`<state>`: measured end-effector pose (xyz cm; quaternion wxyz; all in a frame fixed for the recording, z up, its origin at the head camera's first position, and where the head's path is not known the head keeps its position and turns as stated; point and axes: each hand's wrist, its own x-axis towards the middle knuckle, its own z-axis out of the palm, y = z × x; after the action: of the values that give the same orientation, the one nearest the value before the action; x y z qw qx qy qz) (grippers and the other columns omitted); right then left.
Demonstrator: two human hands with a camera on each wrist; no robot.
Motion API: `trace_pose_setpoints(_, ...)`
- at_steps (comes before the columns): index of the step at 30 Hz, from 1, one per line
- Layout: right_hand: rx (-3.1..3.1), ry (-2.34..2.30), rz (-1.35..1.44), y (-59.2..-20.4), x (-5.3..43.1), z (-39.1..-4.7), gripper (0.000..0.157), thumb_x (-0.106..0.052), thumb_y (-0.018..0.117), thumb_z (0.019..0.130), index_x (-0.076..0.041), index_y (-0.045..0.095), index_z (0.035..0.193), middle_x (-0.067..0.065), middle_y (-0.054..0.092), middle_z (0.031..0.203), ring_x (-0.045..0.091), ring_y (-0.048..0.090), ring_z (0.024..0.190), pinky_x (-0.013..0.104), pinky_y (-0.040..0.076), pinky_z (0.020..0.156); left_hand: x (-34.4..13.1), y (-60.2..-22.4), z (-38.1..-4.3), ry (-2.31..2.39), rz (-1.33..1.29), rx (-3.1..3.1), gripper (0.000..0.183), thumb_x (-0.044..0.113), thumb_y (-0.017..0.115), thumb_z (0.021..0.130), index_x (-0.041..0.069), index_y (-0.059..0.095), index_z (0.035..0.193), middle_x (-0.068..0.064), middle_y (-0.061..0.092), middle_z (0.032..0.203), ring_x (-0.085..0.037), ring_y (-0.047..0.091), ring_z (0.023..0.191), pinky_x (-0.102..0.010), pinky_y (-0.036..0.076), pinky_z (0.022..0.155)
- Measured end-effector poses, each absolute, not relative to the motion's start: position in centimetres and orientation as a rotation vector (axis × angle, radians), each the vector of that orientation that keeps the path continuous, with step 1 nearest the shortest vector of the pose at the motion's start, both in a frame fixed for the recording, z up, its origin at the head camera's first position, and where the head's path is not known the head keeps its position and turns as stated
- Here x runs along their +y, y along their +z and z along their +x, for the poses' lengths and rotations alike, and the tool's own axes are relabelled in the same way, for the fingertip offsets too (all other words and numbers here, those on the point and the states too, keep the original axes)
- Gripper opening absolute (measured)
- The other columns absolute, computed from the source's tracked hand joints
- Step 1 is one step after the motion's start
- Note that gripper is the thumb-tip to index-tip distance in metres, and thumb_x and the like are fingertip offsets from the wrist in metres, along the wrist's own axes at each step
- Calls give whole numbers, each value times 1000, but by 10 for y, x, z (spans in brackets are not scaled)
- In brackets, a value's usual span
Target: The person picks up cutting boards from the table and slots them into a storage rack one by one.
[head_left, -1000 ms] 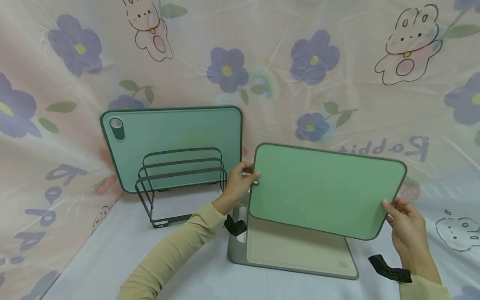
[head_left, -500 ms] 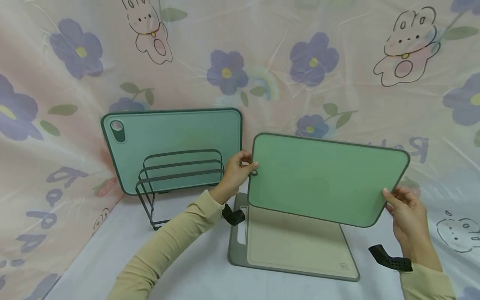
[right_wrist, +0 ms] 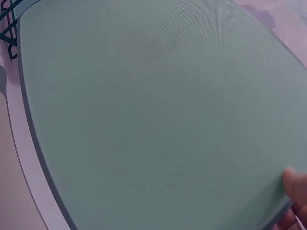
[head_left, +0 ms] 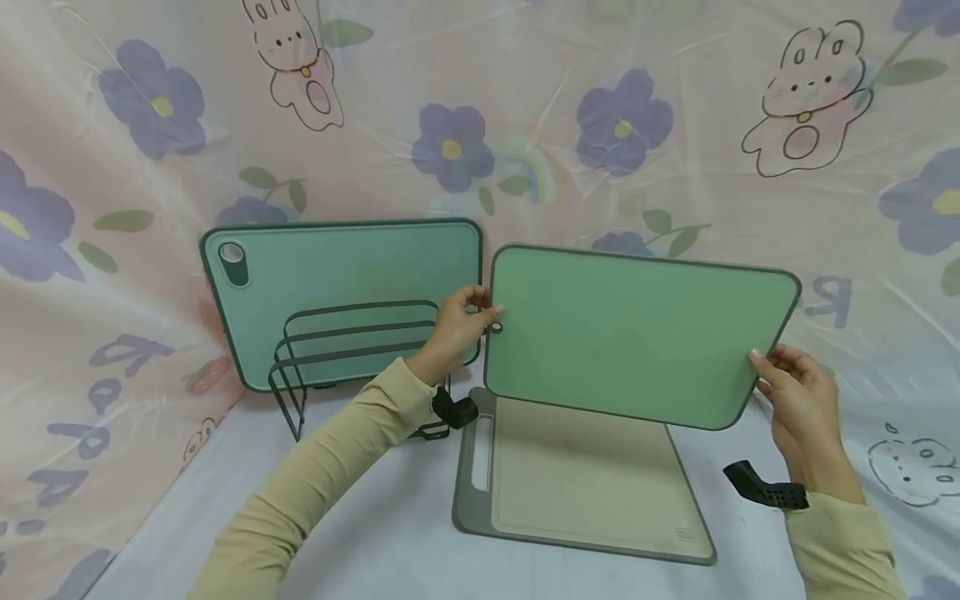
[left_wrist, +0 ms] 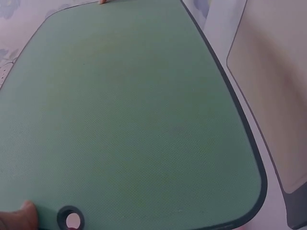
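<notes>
Your left hand (head_left: 456, 327) and right hand (head_left: 797, 408) pinch the opposite edges of the green cutting board (head_left: 637, 333). You hold it in the air above the beige board (head_left: 577, 482), beside the wire rack (head_left: 352, 350).

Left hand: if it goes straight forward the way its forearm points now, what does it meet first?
Probably the teal board standing behind the wire rack. The left hand pinches the green board at its hanging hole and points up and away. Depth is unclear.

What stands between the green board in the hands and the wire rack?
Only the left hand on the green board lies toward the wire rack. The rack's front slots look free; a teal board stands behind.
</notes>
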<state>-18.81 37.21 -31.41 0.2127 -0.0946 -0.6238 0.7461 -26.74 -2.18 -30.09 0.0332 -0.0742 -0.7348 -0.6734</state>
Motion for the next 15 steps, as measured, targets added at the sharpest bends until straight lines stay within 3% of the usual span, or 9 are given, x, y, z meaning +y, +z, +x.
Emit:
trace_pose_setpoints(7, -1725, 2123, -217, -308, 368, -199, 21, -12, 75, 86, -11, 58, 99, -1, 47, 98, 8, 46, 84, 15, 44, 64, -26, -293, -275, -2124, -173, -2230, 26, 9, 66, 93, 2, 57, 117, -10, 53, 112, -22, 55, 88, -43, 49, 86)
trace_pose_setpoints(12, -1753, 2147, -182, -303, 364, -209, 21, -14, 74, 86, -11, 58, 99, 0, 46, 98, 8, 45, 85, 16, 43, 66, -32, -286, -282, -2217, -154, -2183, 28, 6, 64, 94, 0, 54, 120, -11, 50, 111, -28, 62, 85, -38, 51, 86)
trace_pose_setpoints(15, -1784, 2142, -183, -299, 361, -217, 23, -14, 73, 87, -11, 56, 101, -1, 45, 98, 8, 44, 85, 16, 42, 67, -36, -282, -285, -2175, -130, -2210, 28, 8, 64, 94, 1, 54, 119, -11, 51, 112, -26, 58, 92, -37, 50, 84)
